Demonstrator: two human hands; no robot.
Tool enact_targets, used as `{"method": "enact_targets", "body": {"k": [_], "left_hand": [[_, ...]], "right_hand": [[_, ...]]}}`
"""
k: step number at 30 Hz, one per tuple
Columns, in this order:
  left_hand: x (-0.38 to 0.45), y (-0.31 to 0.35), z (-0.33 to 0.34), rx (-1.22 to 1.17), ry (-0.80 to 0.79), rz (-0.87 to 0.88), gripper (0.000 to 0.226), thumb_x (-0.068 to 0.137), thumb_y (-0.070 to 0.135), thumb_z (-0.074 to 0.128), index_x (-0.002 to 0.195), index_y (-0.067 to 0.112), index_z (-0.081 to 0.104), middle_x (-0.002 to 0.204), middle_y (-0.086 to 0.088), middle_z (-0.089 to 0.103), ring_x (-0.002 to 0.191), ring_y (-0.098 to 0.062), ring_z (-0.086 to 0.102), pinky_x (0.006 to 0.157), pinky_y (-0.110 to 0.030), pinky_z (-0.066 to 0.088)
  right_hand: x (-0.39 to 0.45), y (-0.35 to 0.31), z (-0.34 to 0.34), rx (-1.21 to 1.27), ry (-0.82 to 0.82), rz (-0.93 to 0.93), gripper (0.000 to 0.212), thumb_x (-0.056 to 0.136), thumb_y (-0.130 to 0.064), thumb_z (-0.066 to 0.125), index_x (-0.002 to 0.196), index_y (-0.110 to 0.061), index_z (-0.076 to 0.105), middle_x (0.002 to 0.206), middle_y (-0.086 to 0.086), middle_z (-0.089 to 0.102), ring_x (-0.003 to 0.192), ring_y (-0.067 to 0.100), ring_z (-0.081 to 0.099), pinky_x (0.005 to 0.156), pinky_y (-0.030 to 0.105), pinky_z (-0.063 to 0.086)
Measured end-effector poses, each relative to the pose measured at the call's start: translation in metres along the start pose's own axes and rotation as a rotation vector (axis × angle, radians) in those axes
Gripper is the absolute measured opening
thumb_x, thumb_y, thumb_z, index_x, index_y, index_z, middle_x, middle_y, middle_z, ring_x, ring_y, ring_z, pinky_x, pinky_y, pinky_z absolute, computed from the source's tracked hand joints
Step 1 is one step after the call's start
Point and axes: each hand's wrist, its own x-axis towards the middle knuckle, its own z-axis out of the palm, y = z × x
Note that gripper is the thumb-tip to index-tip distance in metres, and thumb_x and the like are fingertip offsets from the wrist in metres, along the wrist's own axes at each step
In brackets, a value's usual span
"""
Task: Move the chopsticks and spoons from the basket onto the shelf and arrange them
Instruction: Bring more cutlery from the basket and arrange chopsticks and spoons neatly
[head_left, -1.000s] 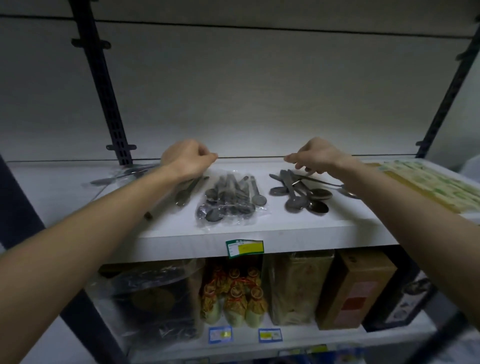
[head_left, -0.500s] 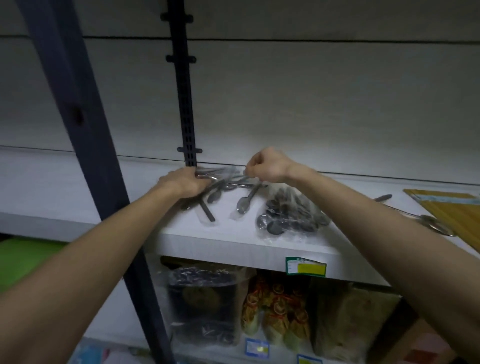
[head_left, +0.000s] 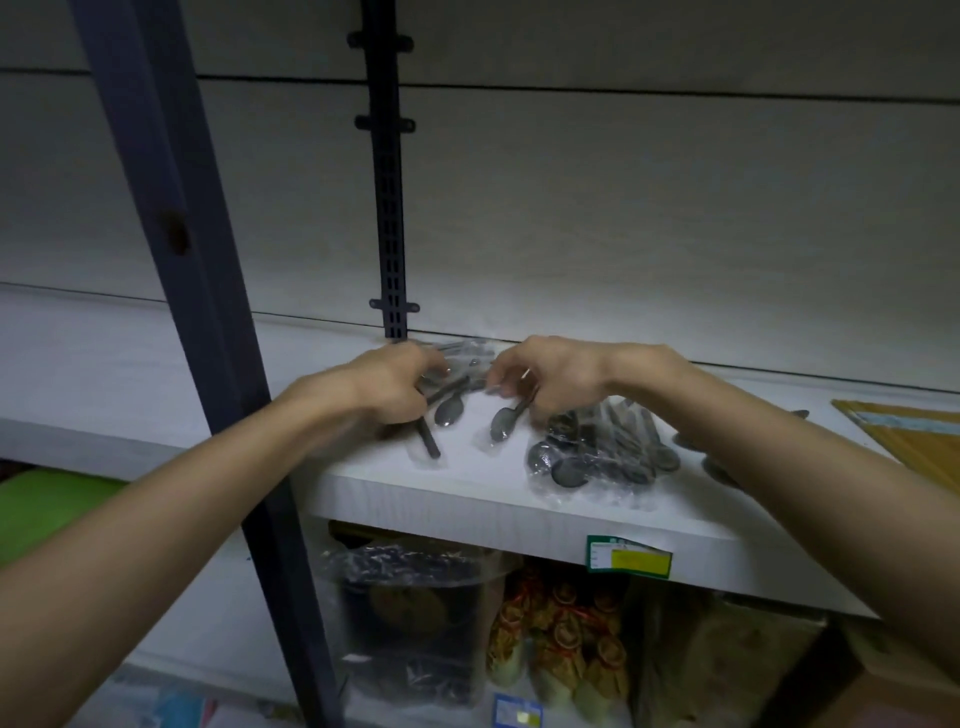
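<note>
Shelf (head_left: 467, 499) white; spoons (head_left: 597, 457) dark grey; label (head_left: 628, 557) green-yellow.

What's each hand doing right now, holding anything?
Left hand: fingers curled on the wrapped spoons near the shelf's back.
Right hand: fingers curled, pinching the same wrapped spoons.

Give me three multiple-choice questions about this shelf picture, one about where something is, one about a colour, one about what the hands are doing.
1. Where does the full bag of spoons lie?
A. on the white shelf, under the right forearm
B. on the floor
C. hanging on the upright

2. What colour fills the price tag on the shelf edge?
A. red
B. yellow, green border
C. blue

3. What are the left hand and right hand doing?
A. hanging idle
B. lying flat on the wall
C. curled on plastic-wrapped spoons

Answers: 1 A, it rests on the board; 2 B, yellow field shows; 3 C, fingers curl round the wrapping.
</note>
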Motion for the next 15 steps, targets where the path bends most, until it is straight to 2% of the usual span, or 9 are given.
{"method": "enact_targets", "body": {"k": [4, 6, 8, 11, 13, 15], "left_hand": [[-0.002, 0.002, -0.004, -0.017, -0.019, -0.027, 0.057, 0.088, -0.004, 0.042, 0.134, 0.022, 0.063, 0.142, -0.006, 0.057, 0.128, -0.027, 0.053, 0.108, -0.035, 0.045], [-0.003, 0.002, -0.005, -0.041, 0.02, -0.041, 0.052, 0.088, -0.001, 0.041, 0.127, 0.019, 0.068, 0.141, -0.007, 0.058, 0.13, -0.028, 0.051, 0.108, -0.031, 0.043], [-0.002, 0.001, -0.005, -0.059, 0.041, -0.035, 0.049, 0.084, -0.003, 0.042, 0.118, 0.015, 0.073, 0.131, -0.011, 0.065, 0.12, -0.028, 0.058, 0.101, -0.032, 0.049], [-0.005, 0.0, -0.004, -0.037, 0.001, -0.015, 0.047, 0.078, -0.008, 0.047, 0.109, 0.013, 0.075, 0.111, -0.011, 0.071, 0.097, -0.024, 0.065, 0.083, -0.035, 0.059], [-0.005, 0.0, -0.004, -0.008, -0.013, -0.013, 0.048, 0.078, -0.006, 0.055, 0.115, 0.018, 0.073, 0.113, -0.008, 0.07, 0.1, -0.024, 0.065, 0.085, -0.037, 0.059], [-0.006, 0.0, -0.004, 0.03, -0.023, -0.007, 0.051, 0.084, 0.001, 0.061, 0.129, 0.024, 0.066, 0.124, -0.003, 0.064, 0.113, -0.024, 0.061, 0.095, -0.034, 0.054]], "right_hand": [[0.004, 0.004, 0.007, -0.065, 0.194, -0.06, 0.043, 0.074, -0.003, 0.071, 0.115, -0.017, 0.072, 0.097, -0.004, 0.076, 0.087, 0.011, 0.069, 0.082, 0.023, 0.055], [0.007, 0.003, 0.008, -0.09, 0.289, -0.112, 0.036, 0.073, -0.005, 0.071, 0.105, -0.02, 0.076, 0.093, -0.008, 0.076, 0.086, 0.008, 0.07, 0.085, 0.026, 0.057], [0.01, -0.001, 0.007, -0.112, 0.327, -0.138, 0.036, 0.071, -0.007, 0.068, 0.102, -0.025, 0.075, 0.094, -0.011, 0.076, 0.088, 0.006, 0.07, 0.086, 0.029, 0.058], [0.013, -0.009, 0.007, -0.207, 0.339, -0.151, 0.04, 0.072, -0.013, 0.065, 0.107, -0.03, 0.069, 0.098, -0.014, 0.072, 0.095, 0.012, 0.067, 0.084, 0.033, 0.056], [0.014, -0.012, 0.007, -0.253, 0.331, -0.151, 0.044, 0.077, -0.013, 0.064, 0.117, -0.031, 0.064, 0.102, -0.015, 0.071, 0.098, 0.014, 0.064, 0.083, 0.032, 0.053], [0.015, -0.012, 0.008, -0.281, 0.331, -0.162, 0.05, 0.08, -0.009, 0.062, 0.126, -0.03, 0.06, 0.105, -0.012, 0.072, 0.1, 0.017, 0.064, 0.079, 0.031, 0.051]]}}
